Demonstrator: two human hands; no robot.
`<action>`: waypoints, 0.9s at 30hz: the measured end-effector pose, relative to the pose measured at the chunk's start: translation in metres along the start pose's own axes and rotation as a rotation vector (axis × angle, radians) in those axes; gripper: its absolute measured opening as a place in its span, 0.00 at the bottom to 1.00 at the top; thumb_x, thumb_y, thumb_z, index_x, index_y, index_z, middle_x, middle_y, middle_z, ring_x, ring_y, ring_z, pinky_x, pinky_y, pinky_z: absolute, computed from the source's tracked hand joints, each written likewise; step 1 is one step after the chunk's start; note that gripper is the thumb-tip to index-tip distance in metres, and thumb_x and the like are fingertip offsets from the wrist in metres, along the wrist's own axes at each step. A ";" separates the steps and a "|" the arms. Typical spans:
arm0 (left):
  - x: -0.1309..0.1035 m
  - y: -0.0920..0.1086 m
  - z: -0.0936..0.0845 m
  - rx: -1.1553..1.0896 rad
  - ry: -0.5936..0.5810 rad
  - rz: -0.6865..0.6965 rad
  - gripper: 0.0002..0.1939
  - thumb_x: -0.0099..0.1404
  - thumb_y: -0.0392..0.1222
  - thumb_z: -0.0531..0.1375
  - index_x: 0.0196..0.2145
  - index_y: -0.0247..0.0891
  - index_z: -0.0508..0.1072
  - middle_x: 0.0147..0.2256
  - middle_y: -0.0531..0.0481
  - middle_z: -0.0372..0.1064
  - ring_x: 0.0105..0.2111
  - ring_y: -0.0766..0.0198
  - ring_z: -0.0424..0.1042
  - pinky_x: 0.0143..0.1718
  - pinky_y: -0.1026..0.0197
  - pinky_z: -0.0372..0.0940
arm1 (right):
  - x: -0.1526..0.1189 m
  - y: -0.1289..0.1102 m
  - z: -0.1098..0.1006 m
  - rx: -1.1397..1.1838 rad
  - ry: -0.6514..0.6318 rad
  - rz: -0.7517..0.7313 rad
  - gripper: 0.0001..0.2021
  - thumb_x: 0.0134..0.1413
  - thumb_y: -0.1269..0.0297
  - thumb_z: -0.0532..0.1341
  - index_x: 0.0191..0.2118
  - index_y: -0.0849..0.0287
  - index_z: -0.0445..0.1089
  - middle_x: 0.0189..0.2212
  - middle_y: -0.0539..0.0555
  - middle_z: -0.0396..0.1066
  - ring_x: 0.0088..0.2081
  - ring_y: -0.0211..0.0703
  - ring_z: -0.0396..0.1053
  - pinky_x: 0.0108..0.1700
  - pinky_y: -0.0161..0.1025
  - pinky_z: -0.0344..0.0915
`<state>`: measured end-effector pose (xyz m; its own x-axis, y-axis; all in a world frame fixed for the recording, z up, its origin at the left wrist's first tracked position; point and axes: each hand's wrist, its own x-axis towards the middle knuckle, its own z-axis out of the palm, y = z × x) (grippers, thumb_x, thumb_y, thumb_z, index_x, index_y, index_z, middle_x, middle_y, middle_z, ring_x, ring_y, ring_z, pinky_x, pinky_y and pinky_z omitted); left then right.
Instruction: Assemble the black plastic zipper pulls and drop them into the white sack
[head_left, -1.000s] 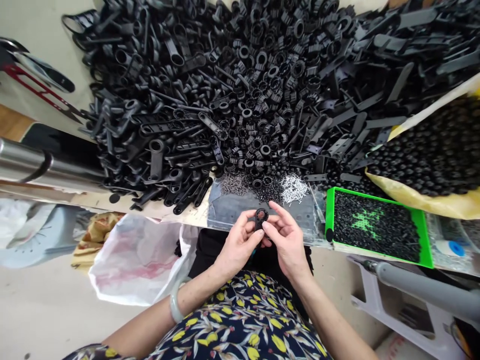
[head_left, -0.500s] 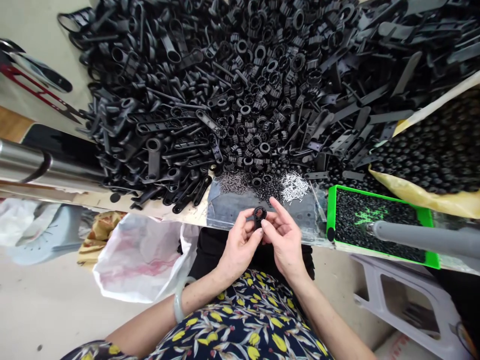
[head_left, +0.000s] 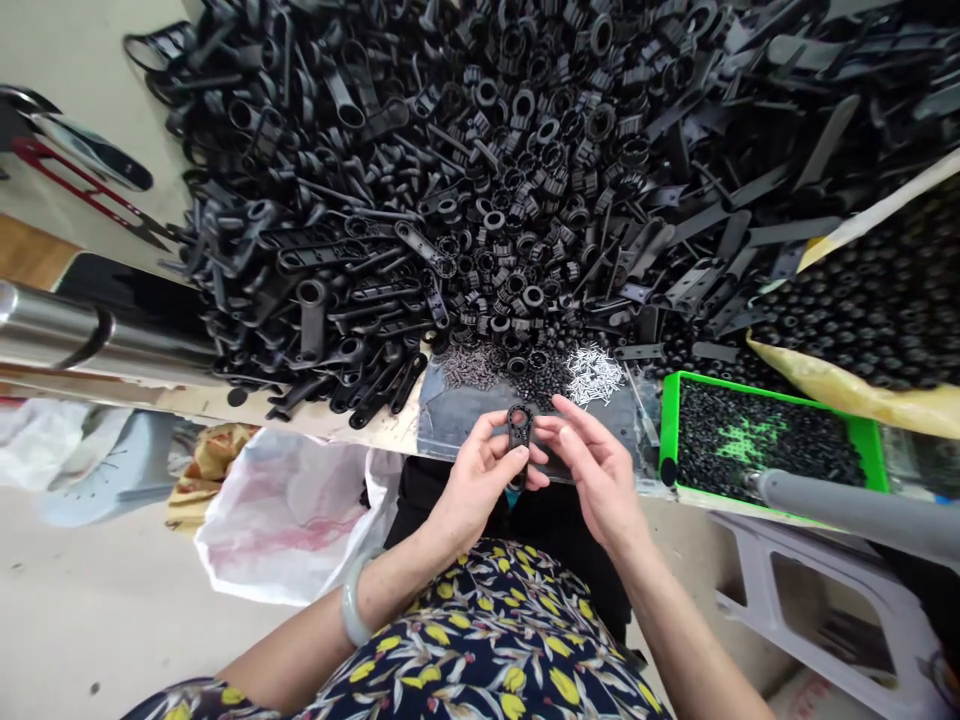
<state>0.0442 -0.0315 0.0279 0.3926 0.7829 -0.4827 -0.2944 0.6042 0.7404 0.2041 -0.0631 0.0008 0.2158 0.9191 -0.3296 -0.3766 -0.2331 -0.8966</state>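
My left hand [head_left: 487,465] pinches a black plastic handle-like part [head_left: 519,428] between thumb and fingers. The part stands upright with its ring-shaped end at the top, and my fingers cover some of its lower body. My right hand [head_left: 600,465] is just to the right, fingers stretched and apart, one fingertip close to the part's ring; I cannot tell whether it touches. Ahead of both hands on a grey mat [head_left: 450,420] lie small dark pins [head_left: 469,367], tiny black pieces [head_left: 544,383] and shiny silver pins [head_left: 592,375].
A large heap of black plastic parts [head_left: 360,200] covers the bench. At the right are a green tray [head_left: 669,430] of small black pieces, a grey tube [head_left: 832,500] and a yellow-edged bag [head_left: 840,375] of black balls. Red-handled scissors [head_left: 82,185] and a steel cylinder [head_left: 45,320] lie left.
My right hand has drawn off the part to the right, its thumb no longer on it. More of the part shows in my left hand. The view has shifted slightly.
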 end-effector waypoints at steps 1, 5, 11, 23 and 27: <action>0.000 0.001 -0.001 0.008 0.002 -0.012 0.23 0.68 0.47 0.68 0.55 0.39 0.65 0.37 0.49 0.78 0.31 0.63 0.79 0.38 0.60 0.72 | 0.001 -0.003 -0.003 -0.040 0.028 -0.032 0.21 0.62 0.53 0.70 0.58 0.51 0.77 0.49 0.55 0.81 0.48 0.45 0.80 0.57 0.46 0.76; 0.000 0.003 -0.006 0.083 0.010 -0.035 0.16 0.69 0.46 0.66 0.47 0.39 0.65 0.32 0.51 0.76 0.27 0.67 0.75 0.31 0.66 0.67 | 0.005 -0.014 -0.013 -0.152 0.089 -0.141 0.16 0.62 0.53 0.69 0.51 0.53 0.80 0.42 0.54 0.83 0.41 0.43 0.80 0.51 0.46 0.79; 0.004 0.008 -0.018 0.149 0.038 0.012 0.15 0.67 0.46 0.65 0.44 0.41 0.64 0.22 0.62 0.59 0.18 0.75 0.51 0.19 0.72 0.43 | 0.027 -0.033 -0.039 -0.422 0.360 -0.407 0.14 0.66 0.54 0.65 0.51 0.54 0.79 0.42 0.55 0.81 0.39 0.42 0.78 0.45 0.43 0.77; 0.020 0.013 -0.014 0.094 0.080 0.043 0.17 0.66 0.46 0.67 0.46 0.42 0.65 0.26 0.59 0.64 0.21 0.74 0.57 0.23 0.71 0.51 | 0.102 -0.070 -0.052 -1.534 0.355 -0.408 0.09 0.66 0.65 0.61 0.43 0.55 0.80 0.39 0.56 0.76 0.38 0.47 0.73 0.40 0.41 0.65; 0.019 0.018 -0.009 0.025 0.019 -0.034 0.17 0.68 0.46 0.66 0.48 0.43 0.64 0.30 0.56 0.71 0.25 0.71 0.66 0.32 0.67 0.61 | 0.078 -0.081 -0.042 -1.343 0.357 -0.588 0.09 0.68 0.65 0.60 0.42 0.56 0.79 0.39 0.55 0.77 0.38 0.45 0.74 0.44 0.43 0.68</action>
<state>0.0382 -0.0040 0.0276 0.3852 0.7648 -0.5164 -0.2589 0.6267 0.7350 0.2890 0.0141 0.0349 0.3142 0.9051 0.2865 0.8763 -0.1605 -0.4542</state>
